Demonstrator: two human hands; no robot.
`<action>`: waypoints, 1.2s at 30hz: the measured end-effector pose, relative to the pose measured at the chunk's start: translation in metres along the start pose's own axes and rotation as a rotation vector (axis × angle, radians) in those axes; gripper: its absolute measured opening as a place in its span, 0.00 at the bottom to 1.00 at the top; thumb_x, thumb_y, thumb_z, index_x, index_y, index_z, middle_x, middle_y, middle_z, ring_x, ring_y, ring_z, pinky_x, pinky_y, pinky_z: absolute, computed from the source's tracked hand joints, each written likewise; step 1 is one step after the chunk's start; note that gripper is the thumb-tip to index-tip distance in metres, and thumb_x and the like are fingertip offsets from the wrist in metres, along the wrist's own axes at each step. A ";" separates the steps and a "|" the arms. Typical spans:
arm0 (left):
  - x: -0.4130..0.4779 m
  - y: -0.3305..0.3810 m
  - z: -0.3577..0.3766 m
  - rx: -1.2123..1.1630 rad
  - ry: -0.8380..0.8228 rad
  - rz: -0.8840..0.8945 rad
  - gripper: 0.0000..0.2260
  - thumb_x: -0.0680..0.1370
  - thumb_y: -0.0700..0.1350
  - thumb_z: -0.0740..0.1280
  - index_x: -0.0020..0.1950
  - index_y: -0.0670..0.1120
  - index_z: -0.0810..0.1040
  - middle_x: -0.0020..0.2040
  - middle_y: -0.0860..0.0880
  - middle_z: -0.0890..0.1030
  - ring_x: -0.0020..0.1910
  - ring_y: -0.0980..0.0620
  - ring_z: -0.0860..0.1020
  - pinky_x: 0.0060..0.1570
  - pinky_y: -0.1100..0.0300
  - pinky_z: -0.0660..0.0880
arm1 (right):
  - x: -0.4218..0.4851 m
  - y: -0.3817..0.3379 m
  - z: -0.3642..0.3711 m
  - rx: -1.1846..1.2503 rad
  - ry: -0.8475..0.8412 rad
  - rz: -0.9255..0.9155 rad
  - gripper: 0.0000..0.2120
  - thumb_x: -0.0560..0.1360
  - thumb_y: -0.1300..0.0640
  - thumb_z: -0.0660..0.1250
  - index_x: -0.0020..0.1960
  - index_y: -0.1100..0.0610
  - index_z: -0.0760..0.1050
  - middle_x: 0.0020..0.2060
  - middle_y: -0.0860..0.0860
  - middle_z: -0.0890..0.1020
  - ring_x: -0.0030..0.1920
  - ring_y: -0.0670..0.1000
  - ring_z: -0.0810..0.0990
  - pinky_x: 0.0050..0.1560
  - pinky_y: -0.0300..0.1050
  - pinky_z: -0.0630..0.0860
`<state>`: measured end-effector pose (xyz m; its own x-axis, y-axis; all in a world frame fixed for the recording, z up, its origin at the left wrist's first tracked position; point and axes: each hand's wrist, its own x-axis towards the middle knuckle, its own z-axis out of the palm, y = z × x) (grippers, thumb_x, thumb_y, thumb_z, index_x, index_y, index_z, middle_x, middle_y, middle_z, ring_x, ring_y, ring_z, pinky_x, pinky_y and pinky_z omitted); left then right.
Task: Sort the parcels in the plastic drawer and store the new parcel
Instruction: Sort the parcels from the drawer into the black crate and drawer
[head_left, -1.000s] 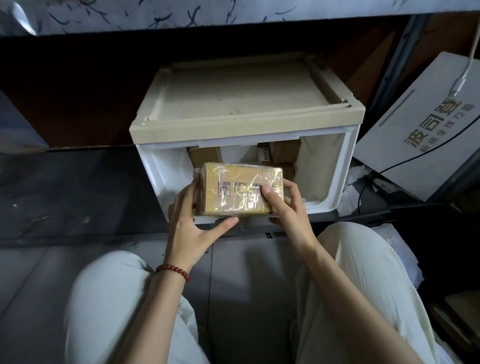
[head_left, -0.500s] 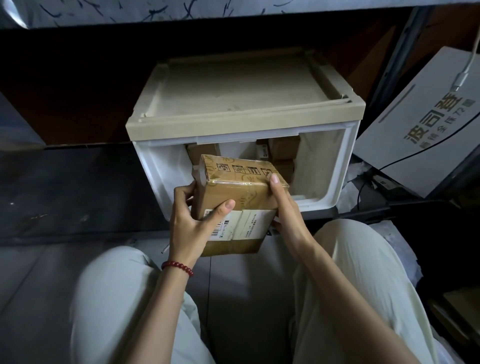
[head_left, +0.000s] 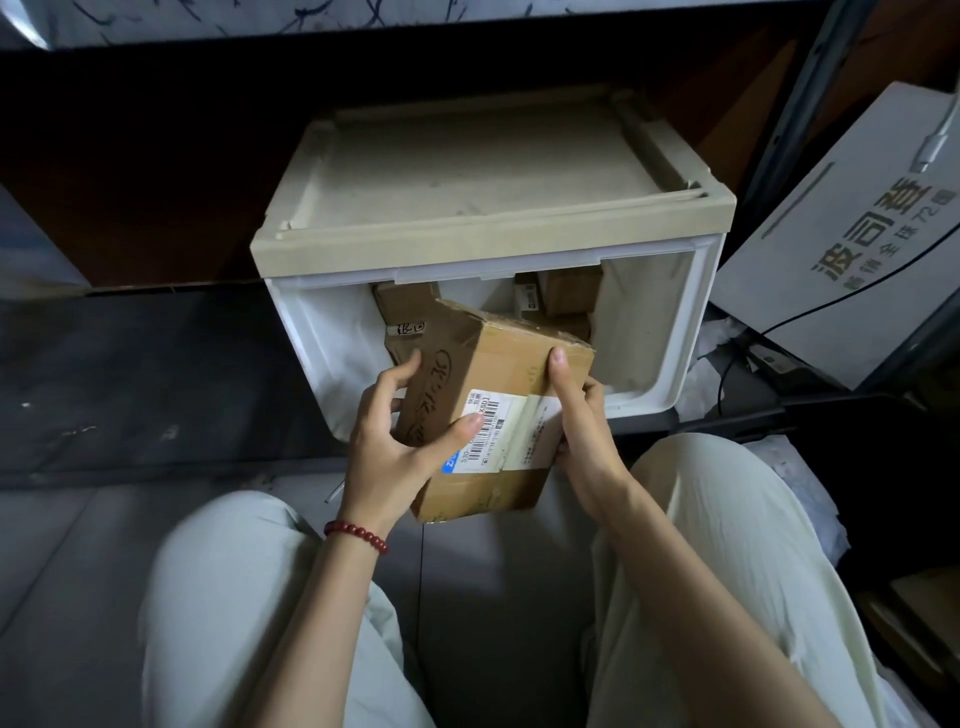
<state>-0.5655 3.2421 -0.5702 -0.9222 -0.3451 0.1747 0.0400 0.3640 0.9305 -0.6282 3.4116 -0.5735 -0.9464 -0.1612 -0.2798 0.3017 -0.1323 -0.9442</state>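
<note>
A brown cardboard parcel (head_left: 498, 384) with a white barcode label is held tilted in front of the open white plastic drawer (head_left: 670, 332). My left hand (head_left: 400, 441) grips its left side, thumb across the label. My right hand (head_left: 582, 421) grips its right edge, thumb on the top face. Inside the drawer, a brown parcel (head_left: 405, 306) stands at the back left and smaller brown parcels (head_left: 566, 291) sit at the back right, partly hidden by the held parcel.
The drawer unit has a beige top (head_left: 483, 182) and stands under a dark shelf. A large white printed box (head_left: 852, 249) leans at the right with a black cable across it. My knees in pale trousers frame the grey floor (head_left: 483, 597).
The parcel has been turned so its labelled face points up toward me and its far end tips into the drawer opening. Both hands shifted their hold with it.
</note>
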 end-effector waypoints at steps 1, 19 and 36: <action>0.000 -0.001 0.000 0.009 -0.004 -0.001 0.36 0.60 0.68 0.72 0.66 0.62 0.69 0.63 0.58 0.73 0.61 0.63 0.71 0.54 0.62 0.75 | 0.000 -0.001 -0.001 -0.002 0.006 0.007 0.42 0.64 0.26 0.64 0.69 0.48 0.59 0.60 0.45 0.75 0.63 0.48 0.73 0.68 0.58 0.68; 0.015 -0.012 -0.007 -0.367 0.093 -0.426 0.18 0.78 0.60 0.62 0.63 0.52 0.73 0.53 0.49 0.83 0.54 0.48 0.81 0.57 0.42 0.76 | -0.003 -0.005 -0.002 -0.018 -0.191 -0.093 0.42 0.63 0.43 0.73 0.72 0.42 0.57 0.65 0.46 0.71 0.56 0.45 0.78 0.45 0.36 0.77; 0.004 0.001 -0.008 -0.259 0.022 -0.394 0.16 0.76 0.59 0.66 0.61 0.55 0.74 0.51 0.54 0.82 0.50 0.52 0.81 0.42 0.56 0.78 | 0.007 0.005 -0.007 0.010 -0.081 -0.004 0.31 0.65 0.38 0.71 0.65 0.48 0.73 0.56 0.52 0.82 0.55 0.53 0.82 0.62 0.56 0.76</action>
<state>-0.5662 3.2336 -0.5661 -0.8780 -0.4333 -0.2034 -0.2140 -0.0249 0.9765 -0.6344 3.4165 -0.5812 -0.9354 -0.2392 -0.2606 0.2993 -0.1425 -0.9435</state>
